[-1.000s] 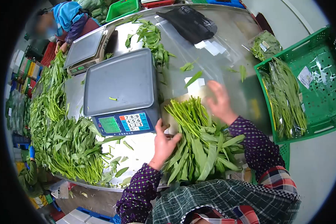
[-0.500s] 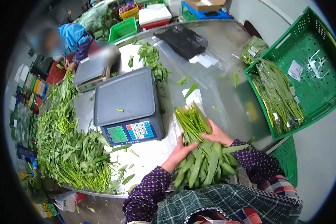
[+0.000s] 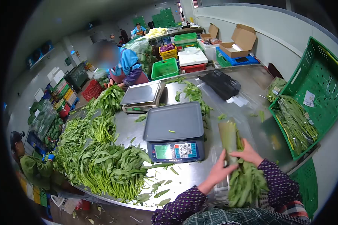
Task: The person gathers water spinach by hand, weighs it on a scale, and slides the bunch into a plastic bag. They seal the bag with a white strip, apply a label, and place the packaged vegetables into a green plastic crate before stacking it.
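Note:
A bunch of water spinach (image 3: pixel 247 183) lies at the near edge of the steel table, stems pointing away from me and leaves toward my apron. A pale strip of wrapping (image 3: pixel 226 134), whose exact kind I cannot make out, covers part of the stems. My left hand (image 3: pixel 218 171) is closed against the left side of the bunch, its fingertips partly hidden. From the right, my right hand (image 3: pixel 248 153) grips the bunch with the thumb across the stems. Just left of my hands stands a digital scale (image 3: pixel 173 125) with a stem scrap on its pan.
Heaped water spinach (image 3: pixel 112 168) covers the table's left side. A second scale (image 3: pixel 142 95) stands near a co-worker in blue (image 3: pixel 128 62). At right, a tilted green crate (image 3: pixel 326 93) holds bagged greens (image 3: pixel 297 122). A black plastic bag (image 3: pixel 221 84) lies toward the back.
My view has lifted, showing more of the room. The bunch has turned more upright in view, and pale wrapping now covers part of its stems. Both hands stay on it.

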{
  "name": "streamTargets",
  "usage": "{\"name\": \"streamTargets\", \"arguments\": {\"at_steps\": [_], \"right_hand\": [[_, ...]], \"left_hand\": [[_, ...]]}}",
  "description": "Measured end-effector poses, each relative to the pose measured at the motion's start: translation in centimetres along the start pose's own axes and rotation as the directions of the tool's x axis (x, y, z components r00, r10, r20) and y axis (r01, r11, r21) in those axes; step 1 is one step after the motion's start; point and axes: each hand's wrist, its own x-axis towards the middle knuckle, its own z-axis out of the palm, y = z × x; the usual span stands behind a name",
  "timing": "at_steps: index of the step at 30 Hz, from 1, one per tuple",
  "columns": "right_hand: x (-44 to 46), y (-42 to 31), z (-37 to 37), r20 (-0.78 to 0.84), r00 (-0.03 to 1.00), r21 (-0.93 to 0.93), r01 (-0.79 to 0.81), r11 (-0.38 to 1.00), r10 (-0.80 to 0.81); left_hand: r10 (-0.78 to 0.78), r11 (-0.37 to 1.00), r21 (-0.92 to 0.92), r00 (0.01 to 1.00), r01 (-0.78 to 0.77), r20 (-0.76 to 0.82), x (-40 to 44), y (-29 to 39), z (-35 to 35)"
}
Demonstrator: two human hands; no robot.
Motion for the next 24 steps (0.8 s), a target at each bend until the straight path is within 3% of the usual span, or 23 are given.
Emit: {"name": "streamTargets", "arguments": {"at_steps": [1, 2, 3, 5, 7, 9, 10, 11, 13, 14, 16, 18, 19, 20, 21, 22, 23, 24], "right_hand": [[0.3, 0.4, -0.3, 0.004, 1.000, 0.029, 0.004, 1.000, -0.004], [0.2, -0.3, 0.4, -0.028, 0.999, 0.038, 0.046, 0.998, -0.045], [-0.3, -0.8, 1.5, -0.064, 0.995, 0.047, 0.080, 0.996, -0.077], [-0.9, -1.1, 3.8, -0.113, 0.989, -0.117, 0.086, 0.989, -0.099], [-1.9, 0.2, 5.5, -0.087, 0.993, -0.053, 0.071, 0.996, -0.076], [-1.9, 2.2, 7.3, -0.173, 0.984, 0.043, 0.058, 0.997, -0.050], [-2.3, 2.3, 7.9, -0.224, 0.974, 0.090, 0.036, 0.995, -0.015], [-2.6, 1.5, 7.9, -0.230, 0.973, 0.089, 0.037, 0.995, -0.015], [-3.0, -0.8, 7.4, -0.171, 0.980, -0.122, 0.080, 0.989, -0.100], [-3.3, -2.4, 6.8, -0.180, 0.979, -0.119, 0.078, 0.990, -0.099], [-3.7, -5.3, 4.6, -0.170, 0.980, -0.303, 0.043, 0.952, -0.099], [-4.9, -3.9, 0.5, -0.199, 0.977, -0.296, 0.019, 0.955, -0.081], [-6.3, -2.9, -1.8, -0.189, 0.981, -0.202, -0.071, 0.977, 0.032], [-8.3, -1.2, -3.8, -0.165, 0.981, -0.117, -0.119, 0.986, 0.099], [-10.9, 2.2, -5.5, -0.210, 0.977, -0.183, -0.088, 0.979, 0.048], [-13.8, 1.7, -5.2, -0.257, 0.955, -0.290, -0.221, 0.931, 0.147], [-16.4, 3.7, -5.0, -0.259, 0.943, -0.156, -0.255, 0.954, 0.210], [-18.8, 4.0, -4.2, -0.235, 0.947, -0.219, -0.271, 0.937, 0.219]], "left_hand": [[0.015, 0.881, -0.471, 0.996, 0.031, 0.093, -0.3, 0.4, -1.4], [-0.096, 0.808, -0.583, 0.995, 0.081, 0.006, -0.2, -0.1, -1.8], [-0.101, 0.807, -0.583, 0.995, 0.090, 0.013, -0.3, -1.3, -1.7], [0.023, 0.959, -0.283, 0.998, -0.007, 0.052, -0.4, -3.5, -0.5], [0.061, 0.933, -0.357, 0.997, -0.044, 0.036, -2.1, -5.8, 1.1], [0.173, 0.974, -0.101, 0.952, -0.203, -0.252, -3.4, -7.2, 2.1], [0.076, 0.995, -0.052, 0.980, -0.087, -0.187, -3.7, -7.1, 1.9], [0.079, 0.995, -0.052, 0.980, -0.090, -0.181, -3.6, -6.9, 1.8], [0.180, 0.984, 0.025, 0.956, -0.179, -0.234, -3.2, -6.7, 2.5], [0.016, 0.997, 0.072, 0.977, -0.001, -0.211, -3.5, -3.5, 2.4], [0.137, 0.989, -0.036, 0.971, -0.147, -0.196, -3.3, -1.8, 3.8], [0.235, 0.969, -0.036, 0.952, -0.246, -0.194, -3.3, -2.3, 4.1], [0.216, 0.966, -0.163, 0.974, -0.202, 0.069, -3.7, -1.9, 3.5], [0.219, 0.953, -0.274, 0.919, -0.130, 0.327, -3.7, -1.8, 3.3], [0.387, 0.893, 0.134, 0.885, -0.429, 0.260, -3.2, -3.9, 4.1], [0.548, 0.610, 0.532, 0.797, -0.588, 0.253, -2.2, -7.0, 5.0], [0.479, 0.479, 0.655, 0.799, -0.585, 0.363, -1.5, -10.3, 5.5], [0.387, 0.331, 0.747, 0.805, -0.577, 0.450, -1.1, -12.6, 5.9]]}}
